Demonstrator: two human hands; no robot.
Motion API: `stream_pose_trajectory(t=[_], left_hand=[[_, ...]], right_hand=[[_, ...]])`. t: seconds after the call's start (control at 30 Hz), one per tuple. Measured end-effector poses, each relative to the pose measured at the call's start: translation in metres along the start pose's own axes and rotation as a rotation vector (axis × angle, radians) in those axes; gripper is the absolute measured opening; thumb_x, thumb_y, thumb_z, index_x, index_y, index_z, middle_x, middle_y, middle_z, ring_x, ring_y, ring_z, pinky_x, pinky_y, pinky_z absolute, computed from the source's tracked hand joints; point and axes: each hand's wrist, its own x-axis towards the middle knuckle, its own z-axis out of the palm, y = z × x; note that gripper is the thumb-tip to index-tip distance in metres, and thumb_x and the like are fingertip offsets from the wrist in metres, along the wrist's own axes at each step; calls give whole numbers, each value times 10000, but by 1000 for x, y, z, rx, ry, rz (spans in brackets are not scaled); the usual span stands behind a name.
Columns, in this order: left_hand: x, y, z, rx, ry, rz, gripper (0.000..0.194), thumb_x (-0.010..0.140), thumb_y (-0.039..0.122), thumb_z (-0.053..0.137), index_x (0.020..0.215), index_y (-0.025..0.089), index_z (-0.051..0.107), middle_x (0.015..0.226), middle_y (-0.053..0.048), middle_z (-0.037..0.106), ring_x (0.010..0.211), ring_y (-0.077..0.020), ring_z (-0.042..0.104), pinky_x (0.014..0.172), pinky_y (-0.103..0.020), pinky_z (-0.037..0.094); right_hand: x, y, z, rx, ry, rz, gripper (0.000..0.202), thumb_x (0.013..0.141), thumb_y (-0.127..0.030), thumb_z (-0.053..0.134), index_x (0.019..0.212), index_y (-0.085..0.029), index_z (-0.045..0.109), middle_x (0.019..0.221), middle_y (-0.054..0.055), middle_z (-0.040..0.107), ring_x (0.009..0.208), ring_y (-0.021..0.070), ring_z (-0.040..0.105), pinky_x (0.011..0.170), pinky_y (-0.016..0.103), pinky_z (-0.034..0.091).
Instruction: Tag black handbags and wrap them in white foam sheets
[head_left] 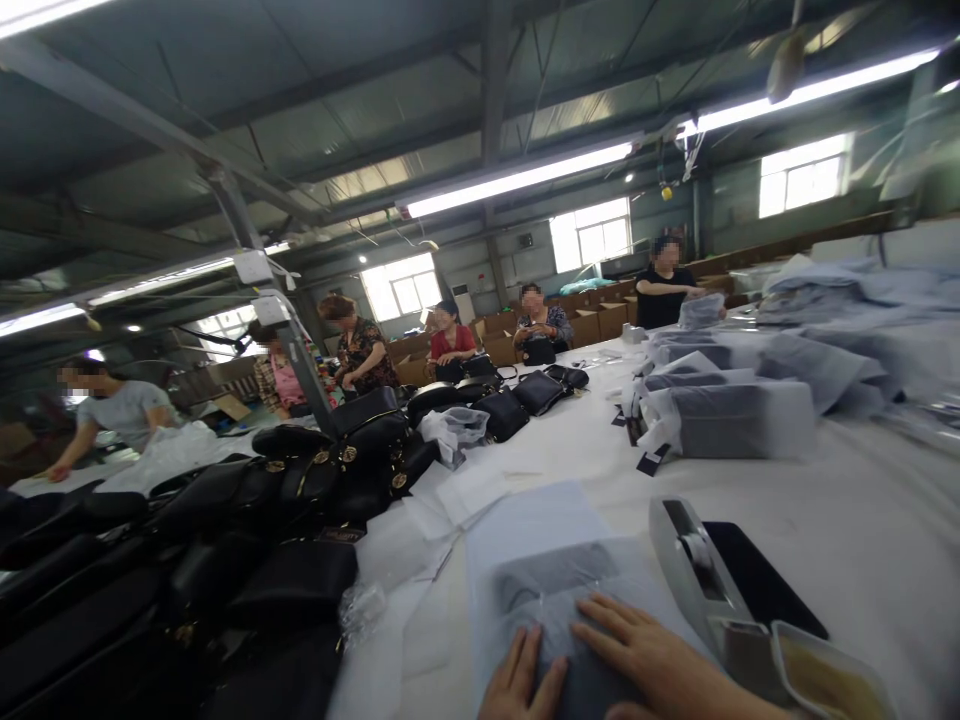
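Note:
A dark handbag lies flat on the table under thin, whitish wrapping, which spreads past it on the far side. My left hand rests on the near part of the wrapped bag, fingers stretched forward. To its right, my right hand presses on the wrapping with fingers spread. Neither hand grips anything. Just right of the wrapped bag stands a grey tape dispenser. A black phone-like slab lies beside the dispenser.
Black handbags with gold fittings are heaped on the left. Wrapped bags stand at the right, near dark tags. Loose white sheets lie left of my work. A clear tub sits at front right. Several people work around the tables.

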Motion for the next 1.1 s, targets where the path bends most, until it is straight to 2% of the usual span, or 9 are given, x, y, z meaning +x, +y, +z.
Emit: stream_pose_trajectory(t=[0.07,0.13,0.23,0.33,0.57,0.73,0.87,1.0,1.1], left_hand=[[15,-8,-23,-115,-185,30,765,599,55,802,1299,285,595,1322,-143,607,1161,-317,618,903,-353,578],[34,-12,-51,-269,-344,-124,987,476,133,876,1386,220,506,1428,-197,494,1242,-365,546,959,-420,543],[62,-14,-85,-461,-437,-278,889,615,113,783,1423,271,448,1479,-123,459,1327,-289,477,1067,-438,450],[76,-18,-95,-577,-442,-303,832,674,97,710,1440,250,422,1493,-120,439,1379,-266,408,1129,-452,370],[86,-31,-89,-593,-256,-392,701,785,128,660,1431,247,416,1482,-97,459,1369,-231,424,1135,-431,373],[95,-44,-85,-367,-65,-436,516,884,287,627,1374,228,479,1390,-108,556,1323,-259,477,1110,-488,396],[86,-38,-87,-316,64,-512,502,937,341,546,1412,233,423,1425,-114,515,1354,-264,437,1110,-495,391],[62,-13,-85,-274,284,-692,445,938,326,541,1364,220,464,1360,-127,547,1308,-263,477,1099,-483,397],[43,8,-73,-319,329,-867,419,907,368,589,1285,203,514,1264,-138,588,1215,-274,541,1035,-477,450]], right_hand=[[7,-5,-14,-10,4,-6,782,746,-508,705,1439,-251,447,1498,146,405,1388,374,342,1132,539,301],[16,-9,-29,-32,21,-41,757,780,-563,657,1428,-219,472,1450,166,476,1338,366,428,1114,517,336],[30,-9,-47,-53,2,-86,717,828,-572,601,1412,-170,495,1390,175,541,1281,343,496,1095,475,365],[40,-3,-53,-64,-65,-108,773,832,-643,558,1435,-170,460,1451,179,472,1324,333,447,1106,460,343],[48,3,-44,-233,-1,-130,1004,662,-544,791,1495,-205,344,1521,205,352,1371,400,356,1111,531,298],[73,4,-54,-312,136,-93,728,756,-259,738,1418,-155,453,1391,176,533,1257,324,511,1048,428,395],[91,13,-73,-260,45,-116,729,753,-406,736,1408,-216,475,1375,124,563,1191,309,574,984,382,447],[100,20,-84,-229,-29,-113,814,754,-612,667,1427,-204,462,1387,126,555,1192,330,574,967,386,456],[102,20,-87,-209,-51,-119,797,789,-681,579,1412,-192,486,1375,126,567,1190,329,576,967,386,453]])
